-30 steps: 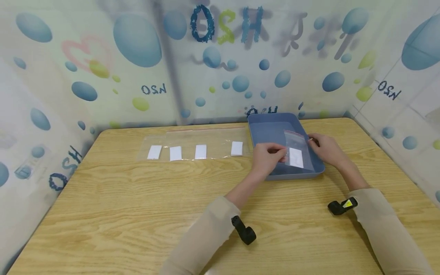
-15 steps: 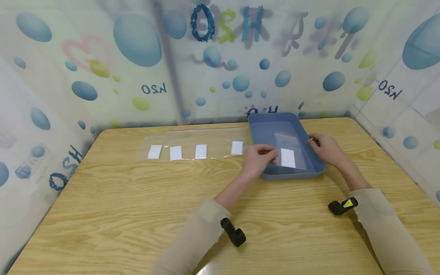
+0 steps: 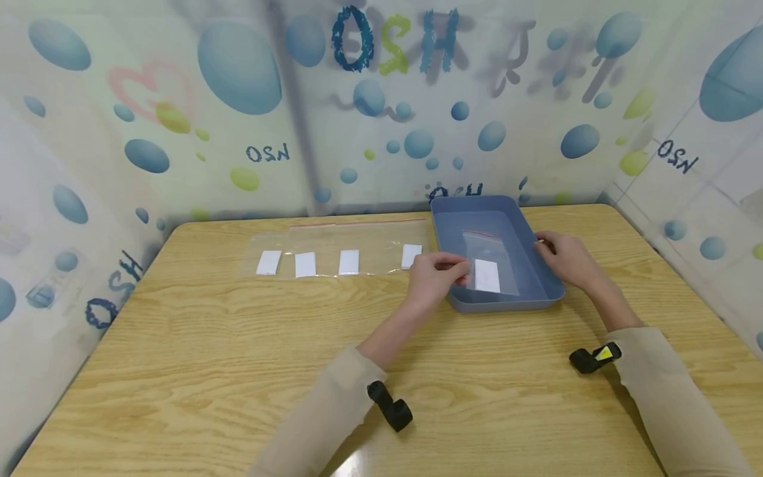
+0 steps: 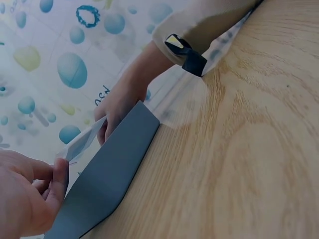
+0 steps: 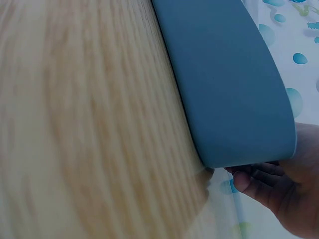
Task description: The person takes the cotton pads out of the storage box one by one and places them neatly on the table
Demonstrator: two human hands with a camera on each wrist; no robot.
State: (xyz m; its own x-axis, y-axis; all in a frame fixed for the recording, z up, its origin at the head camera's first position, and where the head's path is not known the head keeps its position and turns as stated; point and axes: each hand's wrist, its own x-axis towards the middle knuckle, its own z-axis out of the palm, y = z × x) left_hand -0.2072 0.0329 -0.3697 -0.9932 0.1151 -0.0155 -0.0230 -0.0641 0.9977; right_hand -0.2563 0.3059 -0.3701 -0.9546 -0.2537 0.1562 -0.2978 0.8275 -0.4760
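Observation:
My left hand point(image 3: 432, 278) pinches the left edge of a clear zip bag point(image 3: 489, 246) between thumb and fingers. Inside that bag sits a white rectangular piece point(image 3: 487, 276). The bag hangs tilted over the near left part of a blue-grey tray point(image 3: 507, 307). At the tray's right side my right hand point(image 3: 566, 258) holds the rim; in the right wrist view its thumb point(image 5: 244, 181) shows beside the tray wall point(image 5: 229, 89), and part of the fingers is hidden. The left wrist view has the bag point(image 4: 82, 139) stretching from the left fingertips above the tray wall point(image 4: 117, 159).
Left of the tray, several clear zip bags point(image 3: 375, 233) lie overlapping in a row, each with a white piece point(image 3: 349, 262) near its lower edge. My left hand is close to the rightmost white piece point(image 3: 412, 255). A patterned curtain point(image 3: 369, 152) stands behind the wooden table point(image 3: 208, 371).
My left hand has moved left with the zip bag, from the tray's right part toward its left side. The right hand has stayed at the tray's right rim.

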